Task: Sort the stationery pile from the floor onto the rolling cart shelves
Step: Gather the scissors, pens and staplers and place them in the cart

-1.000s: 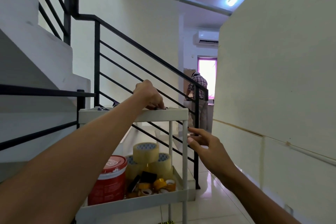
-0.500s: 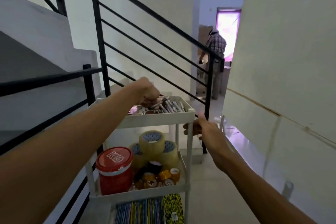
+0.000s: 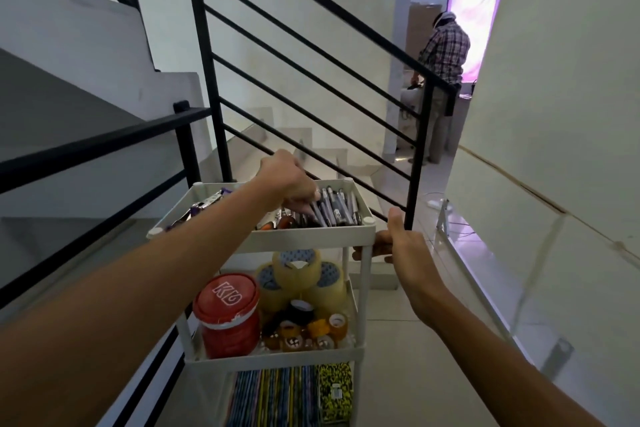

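A white rolling cart [image 3: 311, 240] stands in front of me beside the stair railing. My left hand [image 3: 289, 182] reaches into its top shelf, fingers curled among a row of grey markers [image 3: 334, 210]; whether it grips one is unclear. My right hand [image 3: 398, 241] grips the top shelf's front right corner. The middle shelf holds a red jar [image 3: 228, 314], large clear tape rolls [image 3: 299, 276] and several small tape rolls [image 3: 308, 331]. On the bottom shelf lie striped pencils [image 3: 273, 395] and a yellow patterned box [image 3: 334, 390].
A black metal stair railing [image 3: 311, 69] runs close along the cart's left and far side. A white wall [image 3: 561, 114] bounds the right. A person in a checked shirt [image 3: 445, 55] stands far down the corridor. Tiled floor [image 3: 415, 340] lies to the cart's right.
My view has tilted down, showing the top shelf's contents and the bottom shelf. My right hand went from hovering near the cart post to gripping the top shelf corner. My left hand stays in the top shelf.
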